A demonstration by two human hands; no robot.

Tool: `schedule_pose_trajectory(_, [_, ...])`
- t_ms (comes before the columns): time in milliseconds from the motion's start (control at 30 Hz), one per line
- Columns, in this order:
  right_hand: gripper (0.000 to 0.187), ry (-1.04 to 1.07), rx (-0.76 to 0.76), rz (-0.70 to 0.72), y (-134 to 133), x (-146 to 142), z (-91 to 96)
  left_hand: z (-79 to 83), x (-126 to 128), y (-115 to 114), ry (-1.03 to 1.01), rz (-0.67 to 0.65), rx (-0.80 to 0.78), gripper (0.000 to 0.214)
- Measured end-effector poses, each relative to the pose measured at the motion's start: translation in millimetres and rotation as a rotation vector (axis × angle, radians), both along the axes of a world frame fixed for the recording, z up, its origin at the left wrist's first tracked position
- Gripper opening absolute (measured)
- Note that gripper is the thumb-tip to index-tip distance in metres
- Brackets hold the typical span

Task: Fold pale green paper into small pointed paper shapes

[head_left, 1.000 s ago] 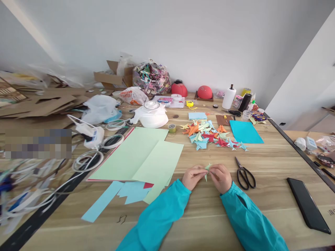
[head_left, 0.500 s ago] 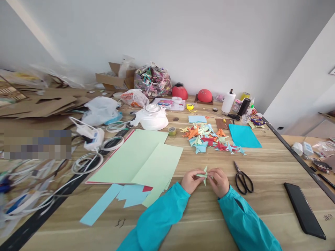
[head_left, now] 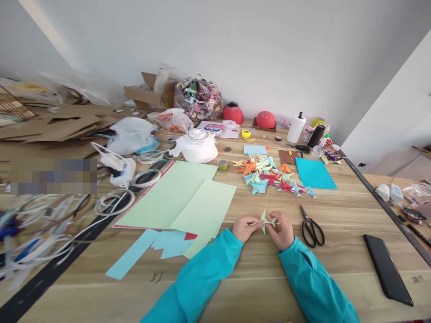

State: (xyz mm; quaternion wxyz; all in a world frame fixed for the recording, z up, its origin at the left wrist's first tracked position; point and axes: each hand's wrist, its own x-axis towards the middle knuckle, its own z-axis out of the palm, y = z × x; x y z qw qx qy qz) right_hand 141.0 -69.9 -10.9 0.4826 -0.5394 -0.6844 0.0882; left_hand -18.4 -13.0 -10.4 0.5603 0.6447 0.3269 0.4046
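Between my hands is a small light green folded paper plane (head_left: 264, 221), its wings spread. My left hand (head_left: 246, 228) pinches one end of it between thumb and fingers. At the other end, my right hand (head_left: 282, 230) has thumb and fingertips closed on the tail, where small green flaps show. To the right lie scissors (head_left: 311, 228) with black handles, blades pointing away from me. A heap of folded paper planes (head_left: 269, 172) in orange, red, blue, green and yellow sits beyond my hands.
Left of my arms are green paper sheets (head_left: 188, 193) and blue paper pieces (head_left: 133, 255). A phone (head_left: 387, 269) lies at the right, a bright blue sheet (head_left: 315, 173) behind the scissors. Coiled white cables (head_left: 114, 202) and a power strip (head_left: 123, 172) crowd the left side.
My right hand's fingers have shifted at the tail, where small flaps now stand out more. My left hand keeps its pinch. The camera view has tilted slightly.
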Motion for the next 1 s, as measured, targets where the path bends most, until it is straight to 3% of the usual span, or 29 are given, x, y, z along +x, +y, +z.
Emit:
schedule_pose_trajectory(133, [0.033,0.085,-0.025,0.012,-0.1,-0.8,-1.8,1.6,-0.6,1.4,-0.024,-0.021,0.016,0.023])
schedule_pose_trajectory(267, [0.041,0.303,-0.113,0.043,-0.4,-3.7,-2.8,2.6,-1.4,2.2,-0.031,-0.047,0.002,0.024])
schedule_pose_trajectory(467, [0.023,0.624,-0.249,0.126,3.8,-5.8,0.5,4.2,-1.8,2.5,-0.047,-0.06,-0.04,0.025])
schedule_pose_trajectory(800, [0.017,0.762,-0.287,0.171,4.8,-7.2,0.7,16.3,0.7,-1.3,-0.093,-0.095,-0.112,0.027])
schedule_pose_trajectory(1000, [0.021,0.71,-0.359,0.161,6.7,-0.8,7.8,9.5,1.7,-1.0,-0.104,-0.076,-0.202,0.029])
